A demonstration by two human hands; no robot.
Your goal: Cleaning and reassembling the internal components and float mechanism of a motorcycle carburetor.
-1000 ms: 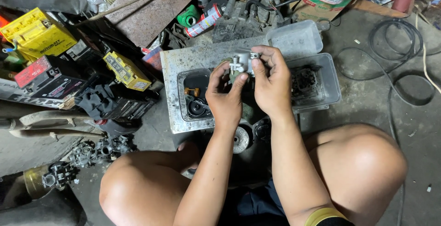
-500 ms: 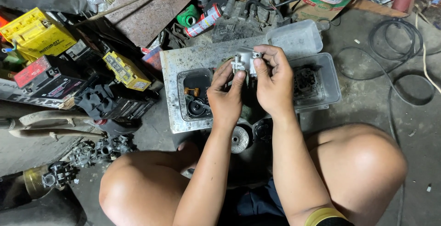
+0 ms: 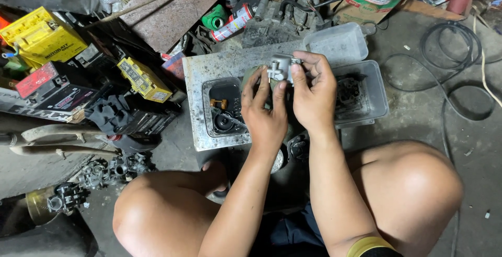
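Both hands hold a small grey metal carburetor part (image 3: 281, 67) up over a grimy white slab (image 3: 198, 74). My left hand (image 3: 264, 113) pinches its left side with fingertips. My right hand (image 3: 312, 92) grips its right side, fingers curled round it. Below the hands, a small clear tray (image 3: 209, 92) on the slab holds black and brass small parts. A larger clear plastic tub (image 3: 374, 97) with dark parts sits to the right of my right hand. I squat with both knees in view.
Yellow and black batteries (image 3: 44, 37) are stacked at left. A carburetor body (image 3: 123, 168) lies on the floor by my left knee. Spray can (image 3: 235, 23), green cap, engine parts and a rusty plate lie behind the slab. Black cables (image 3: 449, 48) coil at right.
The hands have turned the metal part slightly between the fingers; they stay in the same place above the slab.
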